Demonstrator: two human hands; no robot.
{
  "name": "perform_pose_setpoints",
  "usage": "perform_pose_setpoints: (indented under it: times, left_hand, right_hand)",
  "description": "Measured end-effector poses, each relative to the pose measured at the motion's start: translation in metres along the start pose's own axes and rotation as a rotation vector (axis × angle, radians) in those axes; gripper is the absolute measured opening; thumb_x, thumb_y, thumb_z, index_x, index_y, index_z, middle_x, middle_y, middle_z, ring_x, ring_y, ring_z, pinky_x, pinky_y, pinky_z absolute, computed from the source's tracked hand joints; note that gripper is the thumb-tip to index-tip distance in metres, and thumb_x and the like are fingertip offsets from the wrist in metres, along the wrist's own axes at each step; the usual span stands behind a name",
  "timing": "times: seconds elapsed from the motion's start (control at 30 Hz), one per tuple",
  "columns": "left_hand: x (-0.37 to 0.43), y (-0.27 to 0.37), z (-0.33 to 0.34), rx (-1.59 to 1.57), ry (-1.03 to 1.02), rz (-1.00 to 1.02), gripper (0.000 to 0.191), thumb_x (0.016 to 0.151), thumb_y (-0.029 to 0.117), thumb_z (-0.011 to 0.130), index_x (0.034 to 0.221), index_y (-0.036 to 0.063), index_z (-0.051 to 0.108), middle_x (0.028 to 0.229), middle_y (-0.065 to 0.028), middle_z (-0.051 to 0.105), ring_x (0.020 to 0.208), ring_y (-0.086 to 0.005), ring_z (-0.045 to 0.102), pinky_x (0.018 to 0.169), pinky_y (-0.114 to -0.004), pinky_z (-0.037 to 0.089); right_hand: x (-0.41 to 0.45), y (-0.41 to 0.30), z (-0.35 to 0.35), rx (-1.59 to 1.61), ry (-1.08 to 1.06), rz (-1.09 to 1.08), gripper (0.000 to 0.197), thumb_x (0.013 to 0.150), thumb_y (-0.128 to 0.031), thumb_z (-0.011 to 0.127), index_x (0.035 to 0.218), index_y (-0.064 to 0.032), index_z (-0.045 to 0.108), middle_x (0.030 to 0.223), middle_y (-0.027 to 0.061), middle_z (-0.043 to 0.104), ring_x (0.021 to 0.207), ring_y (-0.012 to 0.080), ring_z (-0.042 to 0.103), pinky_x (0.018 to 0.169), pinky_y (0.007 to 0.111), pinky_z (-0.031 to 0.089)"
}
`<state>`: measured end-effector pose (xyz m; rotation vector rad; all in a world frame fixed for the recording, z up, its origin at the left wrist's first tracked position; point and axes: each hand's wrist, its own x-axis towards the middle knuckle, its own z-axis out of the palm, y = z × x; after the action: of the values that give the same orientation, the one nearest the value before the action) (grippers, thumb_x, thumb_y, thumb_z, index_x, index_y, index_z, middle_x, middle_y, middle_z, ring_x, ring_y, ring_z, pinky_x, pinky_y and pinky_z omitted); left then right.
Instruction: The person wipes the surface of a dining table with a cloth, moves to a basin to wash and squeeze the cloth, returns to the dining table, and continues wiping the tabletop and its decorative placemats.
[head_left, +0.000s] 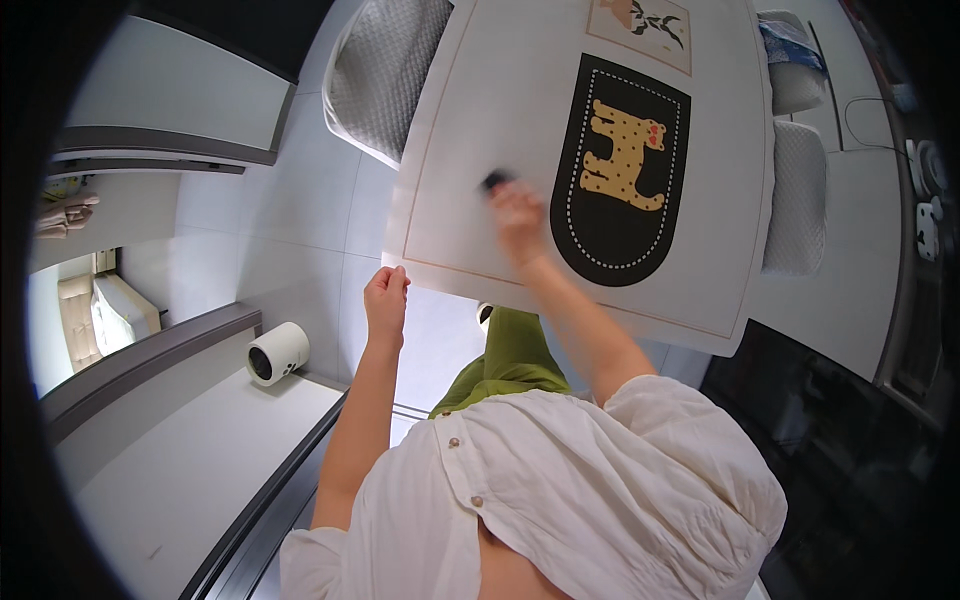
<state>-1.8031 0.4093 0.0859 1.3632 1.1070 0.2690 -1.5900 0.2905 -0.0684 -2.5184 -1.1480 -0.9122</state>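
My right hand (519, 219) is over the near left part of a white tablecloth (472, 97), blurred by motion. In its fingers is a small black object (496, 180), too blurred to name. At the near left corner of the table, my left hand (387, 291) has its fingers closed on the cloth's corner. A black mat (621, 240) with a rounded near end and a spotted yellow cat figure lies to the right of my right hand. Beyond it, a picture of a vase with leaves (641, 26) shows on the table's surface.
A grey quilted chair (386, 75) stands at the table's left side. Other padded chairs (795, 199) line the right side. A white cylindrical container (277, 354) sits on a white surface at lower left. Glossy black panels (795, 420) are at lower right.
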Motion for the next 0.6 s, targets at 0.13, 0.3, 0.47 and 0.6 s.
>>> perform_pose_setpoints:
  times: [0.13,0.3,0.47,0.6]
  left_hand:
    - [0.001,0.007,-0.011,0.023,0.026,0.022,0.027,0.091,0.021,0.054,0.069,0.0068,0.053,0.058,0.0053,0.042,0.054,-0.0031,0.034,0.048,-0.022,0.027]
    - [0.013,0.032,-0.003,0.041,0.002,0.097,0.026,0.092,0.021,0.055,0.070,0.0098,0.051,0.057,0.0071,0.041,0.049,-0.0010,0.031,0.044,-0.019,0.023]
    - [0.019,0.036,0.022,-0.025,-0.036,0.055,0.024,0.092,0.020,0.055,0.070,0.0101,0.052,0.057,0.0064,0.042,0.049,-0.0013,0.032,0.044,-0.019,0.024]
    - [0.013,0.030,0.007,0.057,-0.005,-0.002,0.025,0.091,0.020,0.055,0.070,0.0061,0.053,0.061,0.0047,0.044,0.055,-0.0037,0.035,0.050,-0.022,0.029]
  right_hand:
    - [-0.013,-0.081,-0.070,0.744,-0.104,-0.441,0.021,0.086,-0.015,0.052,0.105,-0.0063,0.054,0.107,0.0058,0.056,0.103,0.0223,0.053,0.082,0.040,0.045]
    - [0.061,0.038,-0.021,0.398,-0.140,-0.063,0.022,0.080,-0.005,0.054,0.100,-0.0097,0.063,0.103,0.0055,0.061,0.106,0.0251,0.054,0.087,0.040,0.042]
    - [0.050,0.014,0.002,0.292,-0.114,-0.006,0.032,0.074,-0.004,0.059,0.104,-0.0101,0.067,0.111,0.0036,0.062,0.112,0.0266,0.051,0.093,0.042,0.040]
    - [0.042,-0.014,-0.034,0.555,-0.105,-0.340,0.028,0.075,-0.014,0.059,0.102,-0.0149,0.066,0.115,-0.0013,0.058,0.111,0.0201,0.051,0.089,0.038,0.041]
